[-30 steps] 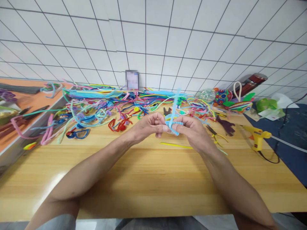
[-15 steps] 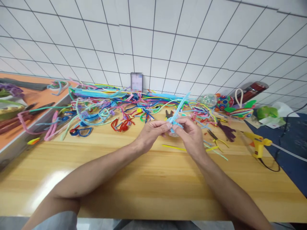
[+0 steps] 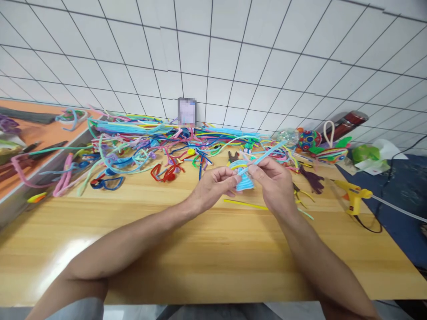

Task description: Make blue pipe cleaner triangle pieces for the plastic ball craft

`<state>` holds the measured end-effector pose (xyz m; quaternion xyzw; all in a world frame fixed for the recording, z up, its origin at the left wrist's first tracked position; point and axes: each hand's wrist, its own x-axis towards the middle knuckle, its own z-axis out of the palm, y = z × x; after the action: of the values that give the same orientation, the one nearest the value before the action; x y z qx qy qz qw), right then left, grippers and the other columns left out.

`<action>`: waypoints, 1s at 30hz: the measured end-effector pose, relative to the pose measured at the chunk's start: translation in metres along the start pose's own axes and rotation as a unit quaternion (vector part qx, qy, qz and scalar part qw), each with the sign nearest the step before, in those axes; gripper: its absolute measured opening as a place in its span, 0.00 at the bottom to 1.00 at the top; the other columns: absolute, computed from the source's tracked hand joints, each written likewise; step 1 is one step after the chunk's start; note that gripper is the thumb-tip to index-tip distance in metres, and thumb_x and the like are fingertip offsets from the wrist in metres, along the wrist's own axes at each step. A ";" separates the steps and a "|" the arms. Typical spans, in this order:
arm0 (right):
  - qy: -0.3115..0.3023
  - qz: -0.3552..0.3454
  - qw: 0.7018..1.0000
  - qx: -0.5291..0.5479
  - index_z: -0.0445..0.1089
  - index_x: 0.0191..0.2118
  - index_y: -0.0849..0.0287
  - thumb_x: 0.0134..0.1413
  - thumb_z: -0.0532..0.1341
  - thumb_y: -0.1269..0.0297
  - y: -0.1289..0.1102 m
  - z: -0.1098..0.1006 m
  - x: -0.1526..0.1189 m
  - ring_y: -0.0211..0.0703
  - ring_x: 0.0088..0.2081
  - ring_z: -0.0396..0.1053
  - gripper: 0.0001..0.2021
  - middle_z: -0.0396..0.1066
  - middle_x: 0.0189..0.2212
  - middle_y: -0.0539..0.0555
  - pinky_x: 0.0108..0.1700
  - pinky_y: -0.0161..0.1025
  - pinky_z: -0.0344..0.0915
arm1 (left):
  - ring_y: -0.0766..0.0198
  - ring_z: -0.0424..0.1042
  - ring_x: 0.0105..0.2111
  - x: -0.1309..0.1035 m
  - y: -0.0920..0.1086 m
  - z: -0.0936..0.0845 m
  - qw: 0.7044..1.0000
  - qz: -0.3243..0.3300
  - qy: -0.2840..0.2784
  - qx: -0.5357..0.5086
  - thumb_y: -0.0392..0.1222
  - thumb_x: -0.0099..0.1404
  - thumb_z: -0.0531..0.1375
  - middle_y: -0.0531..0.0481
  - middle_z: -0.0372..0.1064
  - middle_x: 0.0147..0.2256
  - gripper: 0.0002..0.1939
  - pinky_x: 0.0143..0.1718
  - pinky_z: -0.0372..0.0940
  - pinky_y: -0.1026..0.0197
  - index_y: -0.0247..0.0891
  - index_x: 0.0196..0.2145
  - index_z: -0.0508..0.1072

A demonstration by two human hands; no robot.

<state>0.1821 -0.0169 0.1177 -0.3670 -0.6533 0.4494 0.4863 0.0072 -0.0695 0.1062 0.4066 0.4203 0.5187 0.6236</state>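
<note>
Between my hands, above the wooden table, is a light-blue shape of coiled pipe cleaner (image 3: 246, 182) with a yellow band near its top. My left hand (image 3: 218, 183) is closed on its left side, thumb and fingers pinching it. My right hand (image 3: 271, 182) pinches a loose light-blue pipe cleaner strand (image 3: 267, 153) beside the shape; the strand slants up to the right past my fingers. Fingertips hide part of the coil. Below the hands a yellow pipe cleaner (image 3: 245, 204) lies on the table, and pliers (image 3: 233, 156) lie just behind.
Heaped pipe cleaners (image 3: 140, 129) line the back along the tiled wall, with a phone-like screen (image 3: 187, 112) standing there. To the right are yellow-handled pliers (image 3: 304, 194), a yellow glue gun (image 3: 354, 195) and a colourful ball (image 3: 308, 139). An orange tray (image 3: 68, 138) stands at left.
The strand has swung from steeply upright to slanting right. My right hand has moved slightly right, away from the left, and the blue coil now shows its wider face.
</note>
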 end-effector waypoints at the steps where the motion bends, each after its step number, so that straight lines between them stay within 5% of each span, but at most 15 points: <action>1: 0.005 0.002 1.000 0.003 0.72 0.30 0.54 0.57 0.69 0.56 0.000 0.000 0.000 0.40 0.31 0.71 0.10 0.76 0.30 0.49 0.36 0.39 0.69 | 0.64 0.79 0.28 0.000 0.000 0.000 1.000 -0.008 -0.006 -0.009 0.60 0.49 0.77 0.54 0.76 0.27 0.29 0.33 0.75 0.63 0.35 0.36 0.74; 8: 0.017 0.005 0.999 0.029 0.72 0.29 0.54 0.56 0.70 0.59 -0.004 0.007 -0.003 0.39 0.30 0.72 0.09 0.77 0.29 0.49 0.35 0.37 0.70 | 0.65 0.80 0.27 0.003 -0.003 -0.001 0.997 -0.032 -0.023 -0.062 0.54 0.46 0.80 0.52 0.79 0.31 0.30 0.32 0.75 0.64 0.34 0.39 0.76; 19: 0.016 -0.023 0.999 0.025 0.76 0.34 0.54 0.55 0.71 0.60 0.002 0.009 -0.002 0.39 0.30 0.73 0.06 0.76 0.28 0.47 0.34 0.36 0.71 | 0.62 0.81 0.31 0.008 -0.007 -0.006 0.996 0.017 -0.014 -0.088 0.50 0.47 0.80 0.47 0.83 0.34 0.27 0.33 0.75 0.63 0.33 0.39 0.78; 30: 0.022 0.002 0.999 0.038 0.77 0.34 0.54 0.53 0.71 0.59 0.007 0.007 0.003 0.40 0.30 0.73 0.07 0.78 0.28 0.48 0.35 0.38 0.72 | 0.65 0.79 0.30 0.007 -0.004 -0.006 0.995 0.027 -0.019 -0.099 0.57 0.55 0.76 0.45 0.81 0.34 0.24 0.32 0.74 0.65 0.33 0.36 0.81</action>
<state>0.1755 -0.0137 0.1111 -0.3592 -0.6241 0.4669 0.5134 0.0032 -0.0627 0.1002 0.3645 0.3437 0.5665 0.6543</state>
